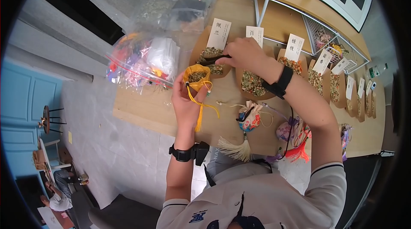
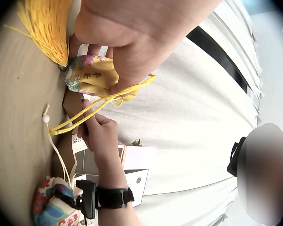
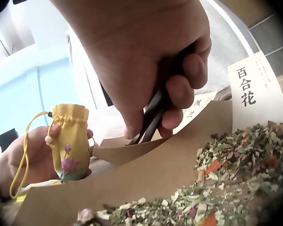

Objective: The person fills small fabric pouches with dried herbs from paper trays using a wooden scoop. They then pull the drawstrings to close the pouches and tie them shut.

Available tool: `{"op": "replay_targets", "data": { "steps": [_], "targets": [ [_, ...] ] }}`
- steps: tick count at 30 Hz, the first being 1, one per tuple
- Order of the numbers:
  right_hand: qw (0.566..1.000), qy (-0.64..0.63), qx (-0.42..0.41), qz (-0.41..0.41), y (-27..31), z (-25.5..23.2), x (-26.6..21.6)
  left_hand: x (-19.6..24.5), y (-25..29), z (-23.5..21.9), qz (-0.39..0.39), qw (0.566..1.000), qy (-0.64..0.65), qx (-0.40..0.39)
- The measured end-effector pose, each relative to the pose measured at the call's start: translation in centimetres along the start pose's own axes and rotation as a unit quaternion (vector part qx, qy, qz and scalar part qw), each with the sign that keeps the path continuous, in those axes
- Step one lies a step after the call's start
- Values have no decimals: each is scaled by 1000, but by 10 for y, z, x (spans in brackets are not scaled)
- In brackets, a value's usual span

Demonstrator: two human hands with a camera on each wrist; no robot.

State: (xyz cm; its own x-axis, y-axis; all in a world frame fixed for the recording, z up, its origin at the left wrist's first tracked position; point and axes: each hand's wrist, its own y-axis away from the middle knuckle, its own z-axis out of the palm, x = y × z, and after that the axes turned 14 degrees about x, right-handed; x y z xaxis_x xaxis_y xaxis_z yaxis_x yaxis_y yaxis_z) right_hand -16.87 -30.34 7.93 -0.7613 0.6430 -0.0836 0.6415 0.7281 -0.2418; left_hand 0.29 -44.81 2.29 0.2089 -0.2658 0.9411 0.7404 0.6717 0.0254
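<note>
My left hand [image 1: 185, 109] holds a yellow drawstring pouch [image 1: 198, 85] upright, its mouth wide and dried herbs showing inside. A yellow cord and tassel [image 1: 199, 120] hang from it, and printed pink flowers show on its side in the right wrist view. Just to the right, my right hand [image 1: 250, 55] grips a pair of dark tongs [image 3: 154, 115]. Their far ends reach into the dried herbs of the leftmost brown paper tray [image 1: 197, 51], right beside the pouch; the tips are partly hidden among the herbs there.
More paper trays of chopped herbs with name cards [image 1: 293, 48] line the table's back to the right. Clear plastic bags [image 1: 145, 60] lie at the left. Finished-looking tasselled sachets [image 1: 249, 117] lie near the front edge. A wire-sided shelf [image 1: 274, 19] stands behind.
</note>
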Motion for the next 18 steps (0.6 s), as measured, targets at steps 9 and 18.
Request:
{"op": "replay_targets", "data": {
  "steps": [9,18],
  "targets": [
    [987,76,90,-112,18,18,-7,3,1,1,0,1000,-12,-4],
    [981,95,83,-149,22,20,-11,2,0,1,4,1000,-21,2]
  ]
}}
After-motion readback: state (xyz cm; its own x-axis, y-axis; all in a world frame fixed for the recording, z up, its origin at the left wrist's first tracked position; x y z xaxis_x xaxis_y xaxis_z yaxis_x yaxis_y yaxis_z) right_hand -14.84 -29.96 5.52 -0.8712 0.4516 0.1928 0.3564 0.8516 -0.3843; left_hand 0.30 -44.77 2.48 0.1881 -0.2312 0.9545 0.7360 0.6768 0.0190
